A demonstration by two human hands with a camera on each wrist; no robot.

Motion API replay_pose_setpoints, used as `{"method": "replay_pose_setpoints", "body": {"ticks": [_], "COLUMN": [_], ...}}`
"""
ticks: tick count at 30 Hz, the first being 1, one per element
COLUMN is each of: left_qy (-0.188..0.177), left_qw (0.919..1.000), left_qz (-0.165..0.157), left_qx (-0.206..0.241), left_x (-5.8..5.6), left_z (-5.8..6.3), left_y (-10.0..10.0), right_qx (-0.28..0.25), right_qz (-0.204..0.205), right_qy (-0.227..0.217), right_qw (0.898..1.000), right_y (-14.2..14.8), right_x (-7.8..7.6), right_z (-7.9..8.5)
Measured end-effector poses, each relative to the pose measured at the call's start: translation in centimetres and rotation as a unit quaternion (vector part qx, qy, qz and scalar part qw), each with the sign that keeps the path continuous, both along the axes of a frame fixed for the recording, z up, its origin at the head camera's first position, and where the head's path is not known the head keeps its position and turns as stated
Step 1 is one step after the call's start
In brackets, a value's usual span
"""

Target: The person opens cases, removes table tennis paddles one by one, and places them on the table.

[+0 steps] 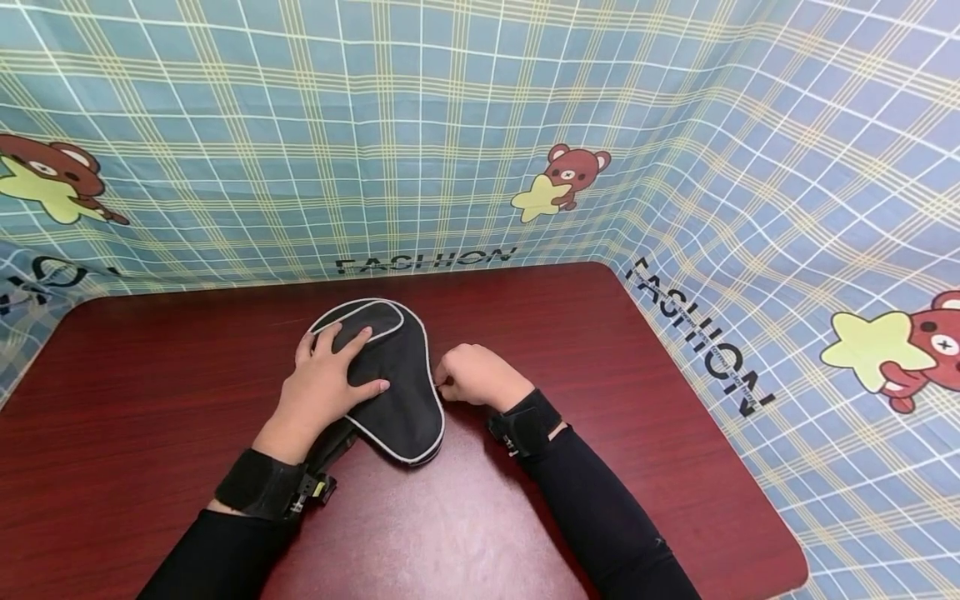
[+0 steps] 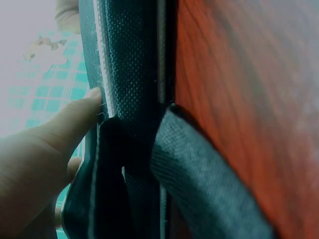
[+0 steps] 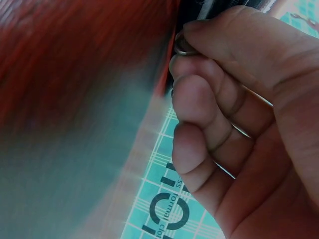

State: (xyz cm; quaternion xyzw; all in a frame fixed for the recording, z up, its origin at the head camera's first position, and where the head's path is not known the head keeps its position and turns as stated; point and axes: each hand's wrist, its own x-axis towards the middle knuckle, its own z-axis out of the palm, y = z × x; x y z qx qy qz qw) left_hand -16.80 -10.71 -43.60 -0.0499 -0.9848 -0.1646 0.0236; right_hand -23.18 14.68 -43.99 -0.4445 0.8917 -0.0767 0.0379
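The black paddle case (image 1: 405,417) is matt, coarsely woven cloth, its strap (image 2: 199,174) ribbed webbing. The pull ring (image 3: 185,52) looks smooth, shiny metal. My right sleeve (image 1: 600,517) is matt fabric, the tabletop (image 1: 570,325) glossy wood grain, the plaid curtain (image 1: 420,158) creased cloth.

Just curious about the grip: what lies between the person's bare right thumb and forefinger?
A small curved metal loop; the right wrist view shows it.

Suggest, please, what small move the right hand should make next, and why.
I'd probably draw the small metal ring gently along the edge of the black case: the right hand pinches it there, possibly as a zip pull, while the left hand rests spread on top, seemingly steadying the case.
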Motion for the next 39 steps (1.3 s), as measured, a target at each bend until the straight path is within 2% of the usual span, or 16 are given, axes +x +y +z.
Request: {"method": "replay_pose_setpoints", "body": {"ticks": [4, 11, 19, 27, 32, 35, 39], "left_qy": [0.008, -0.002, -0.010, -0.007, -0.001, 0.009, 0.022], "left_qw": [0.9999, 0.9989, 0.9975, 0.9964, 0.9968, 0.9979, 0.9995], "left_qz": [0.014, 0.047, 0.068, 0.083, 0.071, 0.051, 0.015], "left_qx": [0.001, -0.007, -0.014, -0.019, -0.037, -0.038, -0.016], "left_x": [0.3, 0.7, 0.7, 0.9, 0.9, 0.8, 0.5], "left_z": [-0.1, 0.1, -0.1, 0.2, 0.2, 0.2, 0.2], "left_y": [0.3, 0.5, 0.7, 0.9, 0.9, 0.5, -0.7], "right_qx": [-0.001, 0.001, -0.002, -0.003, -0.002, -0.002, -0.002], "right_qz": [0.006, 0.013, 0.006, 0.006, -0.001, -0.003, -0.005], "right_qy": [-0.001, -0.018, -0.032, -0.034, -0.039, -0.038, -0.036], "right_qw": [1.000, 1.000, 0.999, 0.999, 0.999, 0.999, 0.999], "right_y": [0.2, 0.3, 1.0, 1.3, 1.3, 1.3, 1.3], "right_x": [-0.1, -0.2, -0.2, -0.3, -0.3, -0.3, -0.3], "right_z": [0.0, 0.3, 0.5, 0.7, 0.6, 0.6, 0.6]}}
